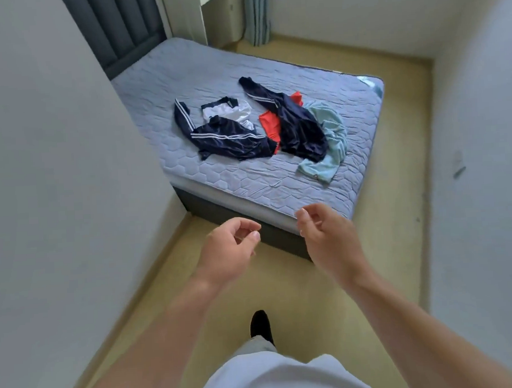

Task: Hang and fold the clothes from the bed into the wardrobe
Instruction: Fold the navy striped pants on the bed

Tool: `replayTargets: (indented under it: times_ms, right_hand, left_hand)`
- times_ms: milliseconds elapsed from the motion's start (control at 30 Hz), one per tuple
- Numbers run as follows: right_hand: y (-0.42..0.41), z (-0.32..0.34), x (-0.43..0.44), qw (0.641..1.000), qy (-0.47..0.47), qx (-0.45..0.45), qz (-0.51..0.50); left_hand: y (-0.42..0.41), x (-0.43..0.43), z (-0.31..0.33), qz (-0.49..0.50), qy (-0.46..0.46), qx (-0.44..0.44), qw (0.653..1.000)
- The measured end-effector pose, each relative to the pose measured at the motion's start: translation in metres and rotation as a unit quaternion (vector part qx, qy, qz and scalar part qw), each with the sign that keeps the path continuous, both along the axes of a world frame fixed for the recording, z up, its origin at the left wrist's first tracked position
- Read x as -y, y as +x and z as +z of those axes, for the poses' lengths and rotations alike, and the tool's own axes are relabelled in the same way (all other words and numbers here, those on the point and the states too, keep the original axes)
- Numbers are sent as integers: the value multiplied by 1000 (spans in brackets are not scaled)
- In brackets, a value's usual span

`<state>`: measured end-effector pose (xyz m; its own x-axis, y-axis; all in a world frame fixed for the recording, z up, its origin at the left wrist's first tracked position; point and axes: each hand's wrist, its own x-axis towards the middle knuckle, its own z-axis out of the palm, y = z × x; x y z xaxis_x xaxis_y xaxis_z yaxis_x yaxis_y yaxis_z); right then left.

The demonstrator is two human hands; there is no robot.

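Observation:
Several garments lie loose on the bed (pixel 248 179). At the left is a navy jacket with white stripes (pixel 231 140), with a white garment (pixel 229 112) behind it. A second navy jacket (pixel 295 126) lies over a red garment (pixel 270 124), and a light blue towel-like garment (pixel 326 142) sprawls at the right. My left hand (pixel 228 251) and my right hand (pixel 325 234) hang in the air in front of the bed's foot, short of the clothes. Both have loosely curled fingers and hold nothing. No wardrobe is in view.
A white wall (pixel 56 189) runs close along the left of the bed. A dark padded headboard (pixel 121 28) and curtains (pixel 256 15) stand at the far end. Beige floor (pixel 398 216) runs along the right of the bed and under my foot (pixel 260 324).

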<state>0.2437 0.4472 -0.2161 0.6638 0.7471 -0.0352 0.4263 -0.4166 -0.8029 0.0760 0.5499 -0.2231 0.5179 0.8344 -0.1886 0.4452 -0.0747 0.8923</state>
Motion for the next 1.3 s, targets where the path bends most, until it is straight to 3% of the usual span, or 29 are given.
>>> replayTargets:
  times_ms: [167, 600, 967, 1300]
  right_hand:
    - [45, -1, -71, 999, -15, 4, -29]
    - [152, -61, -259, 997, -65, -27, -45]
    - [289, -214, -498, 972, -213, -91, -25]
    - [365, -402, -670, 923, -354, -149, -5]
  left_hand:
    - [50, -101, -1, -34, -37, -16, 999]
    - [176, -300, -33, -116, 5, -100, 988]
    - [303, -507, -113, -168, -51, -227, 958]
    - [352, -633, -256, -120, -178, -248, 945]
